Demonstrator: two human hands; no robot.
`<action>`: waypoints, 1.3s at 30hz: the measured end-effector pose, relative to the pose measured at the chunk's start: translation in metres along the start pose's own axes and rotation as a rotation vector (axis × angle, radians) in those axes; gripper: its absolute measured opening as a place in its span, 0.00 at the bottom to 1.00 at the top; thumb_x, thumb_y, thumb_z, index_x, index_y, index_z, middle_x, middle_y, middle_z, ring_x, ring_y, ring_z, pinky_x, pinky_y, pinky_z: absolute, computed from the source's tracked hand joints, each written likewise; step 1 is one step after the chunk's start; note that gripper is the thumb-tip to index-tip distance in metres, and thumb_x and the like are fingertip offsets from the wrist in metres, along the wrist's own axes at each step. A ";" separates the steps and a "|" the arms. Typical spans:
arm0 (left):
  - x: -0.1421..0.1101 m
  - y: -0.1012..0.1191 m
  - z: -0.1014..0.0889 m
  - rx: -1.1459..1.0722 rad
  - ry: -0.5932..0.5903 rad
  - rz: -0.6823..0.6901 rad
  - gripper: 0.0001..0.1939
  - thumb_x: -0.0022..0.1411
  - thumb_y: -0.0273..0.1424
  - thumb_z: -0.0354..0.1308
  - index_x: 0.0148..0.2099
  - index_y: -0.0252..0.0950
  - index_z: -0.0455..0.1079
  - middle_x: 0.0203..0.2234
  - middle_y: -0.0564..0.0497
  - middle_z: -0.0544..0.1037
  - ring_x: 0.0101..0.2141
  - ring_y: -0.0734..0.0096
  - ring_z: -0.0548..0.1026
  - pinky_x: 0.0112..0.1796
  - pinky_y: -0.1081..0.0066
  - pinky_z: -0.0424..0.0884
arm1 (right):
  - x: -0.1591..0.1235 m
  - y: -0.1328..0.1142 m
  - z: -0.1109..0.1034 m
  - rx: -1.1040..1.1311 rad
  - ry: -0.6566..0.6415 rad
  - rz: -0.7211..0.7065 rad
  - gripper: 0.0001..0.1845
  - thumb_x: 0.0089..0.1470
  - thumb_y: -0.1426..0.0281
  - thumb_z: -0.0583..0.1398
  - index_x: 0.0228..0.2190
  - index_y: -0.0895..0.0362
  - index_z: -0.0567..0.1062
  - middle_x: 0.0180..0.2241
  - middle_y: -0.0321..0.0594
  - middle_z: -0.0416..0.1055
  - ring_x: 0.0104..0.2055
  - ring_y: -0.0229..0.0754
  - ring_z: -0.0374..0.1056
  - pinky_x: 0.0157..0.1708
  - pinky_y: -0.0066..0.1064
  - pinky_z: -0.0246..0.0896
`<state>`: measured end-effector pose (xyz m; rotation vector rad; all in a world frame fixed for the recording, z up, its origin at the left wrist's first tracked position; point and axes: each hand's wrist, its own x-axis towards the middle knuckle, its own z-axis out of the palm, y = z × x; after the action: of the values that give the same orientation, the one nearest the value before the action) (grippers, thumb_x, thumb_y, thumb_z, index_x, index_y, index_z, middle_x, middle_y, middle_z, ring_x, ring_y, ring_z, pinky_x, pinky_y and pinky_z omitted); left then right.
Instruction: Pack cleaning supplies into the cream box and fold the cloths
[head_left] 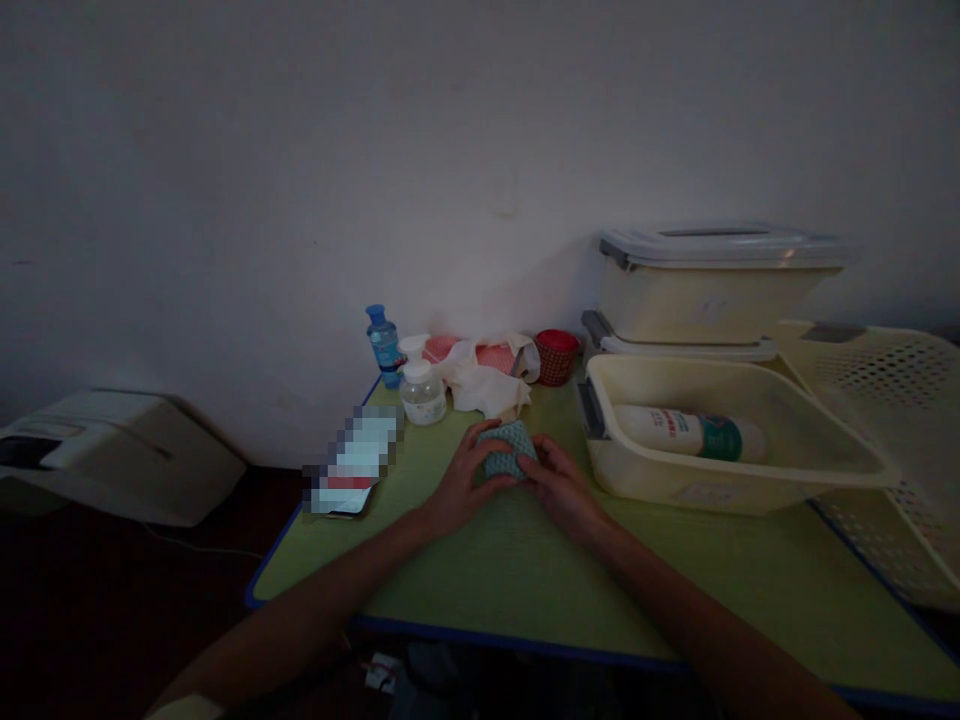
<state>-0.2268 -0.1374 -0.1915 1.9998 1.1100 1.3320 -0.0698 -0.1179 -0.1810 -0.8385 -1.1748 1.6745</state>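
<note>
Over the green table (450, 570), left of the cream bin (675, 488), the left hand (461, 475) and right hand (561, 487) grasp opposite sides of the small teal textured piece (504, 437), a grip probably best kept light and even so it neither twists nor slips.

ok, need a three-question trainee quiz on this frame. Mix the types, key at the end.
1. True or false: the left hand and the right hand both touch the teal item.
2. Which lies in the open bin? a) pump bottle b) white bottle c) teal item
3. Fill in: in the picture, the blue bottle stands to the ____ of the red basket.

Key: 1. True; 2. b; 3. left
</note>
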 end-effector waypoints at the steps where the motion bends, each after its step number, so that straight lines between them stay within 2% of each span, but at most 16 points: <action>1: 0.001 -0.001 0.000 -0.059 0.000 -0.017 0.15 0.54 0.39 0.59 0.42 0.37 0.68 0.52 0.42 0.62 0.54 0.57 0.59 0.53 0.56 0.57 | -0.001 -0.001 0.000 0.026 -0.013 0.005 0.18 0.37 0.60 0.65 0.28 0.54 0.65 0.30 0.34 0.66 0.33 0.39 0.65 0.34 0.32 0.61; 4: 0.003 -0.002 0.000 -0.281 0.009 -0.097 0.17 0.50 0.40 0.62 0.41 0.37 0.69 0.46 0.43 0.68 0.49 0.58 0.65 0.49 0.59 0.63 | -0.002 -0.004 0.001 0.081 -0.036 0.004 0.19 0.36 0.60 0.66 0.27 0.54 0.64 0.29 0.33 0.65 0.33 0.38 0.65 0.34 0.31 0.61; 8: 0.007 -0.006 -0.001 -0.492 -0.013 -0.292 0.22 0.42 0.41 0.67 0.40 0.35 0.72 0.39 0.45 0.72 0.40 0.61 0.71 0.42 0.63 0.68 | -0.002 -0.004 0.000 0.047 -0.049 -0.006 0.20 0.36 0.58 0.66 0.27 0.54 0.63 0.30 0.34 0.67 0.33 0.39 0.66 0.35 0.33 0.62; 13: 0.010 -0.011 -0.006 -0.573 0.061 -0.336 0.23 0.34 0.36 0.71 0.37 0.35 0.75 0.42 0.45 0.70 0.42 0.61 0.71 0.41 0.65 0.69 | 0.001 0.000 -0.001 -0.035 -0.042 0.005 0.20 0.38 0.57 0.64 0.28 0.54 0.63 0.32 0.36 0.70 0.35 0.41 0.68 0.37 0.35 0.63; 16: 0.009 -0.014 -0.008 -0.552 0.082 -0.367 0.23 0.32 0.33 0.72 0.37 0.36 0.75 0.43 0.45 0.70 0.42 0.61 0.71 0.41 0.64 0.70 | 0.003 0.001 -0.004 -0.198 -0.020 -0.020 0.17 0.42 0.59 0.62 0.30 0.54 0.63 0.32 0.38 0.70 0.35 0.42 0.68 0.36 0.36 0.64; 18: 0.009 -0.016 -0.008 -0.521 0.091 -0.386 0.24 0.32 0.33 0.71 0.38 0.35 0.75 0.44 0.44 0.69 0.42 0.62 0.71 0.42 0.63 0.70 | 0.001 -0.001 -0.006 -0.414 0.018 -0.117 0.12 0.45 0.63 0.60 0.31 0.55 0.64 0.33 0.39 0.69 0.34 0.42 0.68 0.34 0.36 0.64; 22: 0.010 -0.020 -0.010 -0.468 0.128 -0.396 0.25 0.33 0.33 0.71 0.39 0.35 0.75 0.46 0.44 0.68 0.42 0.62 0.71 0.42 0.63 0.70 | -0.014 -0.013 -0.008 -0.956 0.081 -0.418 0.05 0.50 0.72 0.53 0.32 0.55 0.65 0.32 0.41 0.69 0.28 0.40 0.67 0.29 0.34 0.63; 25: 0.011 -0.021 -0.011 -0.449 0.139 -0.403 0.25 0.33 0.33 0.71 0.39 0.35 0.75 0.46 0.44 0.67 0.42 0.62 0.71 0.42 0.62 0.70 | -0.030 -0.032 -0.007 -1.265 0.029 -0.715 0.08 0.53 0.73 0.50 0.28 0.55 0.68 0.28 0.42 0.70 0.27 0.40 0.66 0.27 0.32 0.61; 27: 0.011 -0.021 -0.010 -0.437 0.140 -0.405 0.25 0.32 0.33 0.71 0.38 0.35 0.75 0.45 0.45 0.67 0.41 0.62 0.71 0.41 0.62 0.70 | -0.040 -0.050 -0.009 -1.390 0.027 -0.921 0.10 0.53 0.75 0.50 0.29 0.55 0.70 0.29 0.43 0.71 0.30 0.41 0.68 0.29 0.31 0.62; 29: 0.011 -0.022 -0.009 -0.428 0.146 -0.396 0.25 0.31 0.34 0.71 0.38 0.36 0.75 0.45 0.45 0.67 0.41 0.62 0.71 0.41 0.62 0.70 | -0.049 -0.069 -0.017 -1.475 0.117 -1.061 0.08 0.53 0.75 0.52 0.32 0.55 0.71 0.30 0.43 0.72 0.31 0.41 0.68 0.31 0.31 0.62; 32: 0.010 -0.022 -0.007 -0.428 0.139 -0.383 0.25 0.31 0.35 0.71 0.37 0.36 0.75 0.45 0.45 0.67 0.42 0.61 0.70 0.42 0.61 0.69 | -0.061 -0.097 -0.043 -1.545 0.285 -1.113 0.07 0.54 0.72 0.54 0.35 0.57 0.70 0.33 0.45 0.72 0.34 0.43 0.68 0.33 0.33 0.62; 35: 0.010 -0.022 -0.005 -0.429 0.115 -0.386 0.25 0.32 0.36 0.71 0.37 0.35 0.75 0.45 0.45 0.68 0.42 0.62 0.70 0.42 0.62 0.69 | -0.072 -0.118 -0.076 -1.690 0.399 -1.051 0.13 0.56 0.64 0.52 0.36 0.59 0.71 0.33 0.49 0.71 0.35 0.48 0.67 0.31 0.36 0.61; 39: 0.010 -0.020 -0.004 -0.429 0.107 -0.389 0.24 0.32 0.35 0.71 0.37 0.36 0.75 0.45 0.45 0.67 0.42 0.62 0.70 0.41 0.63 0.69 | -0.084 -0.124 -0.111 -1.854 0.419 -0.873 0.20 0.58 0.58 0.46 0.30 0.57 0.71 0.28 0.47 0.71 0.28 0.49 0.66 0.23 0.34 0.54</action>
<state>-0.2361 -0.1184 -0.2001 1.3423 1.0805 1.3395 0.0946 -0.1398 -0.0961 -1.2262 -2.1377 -0.6554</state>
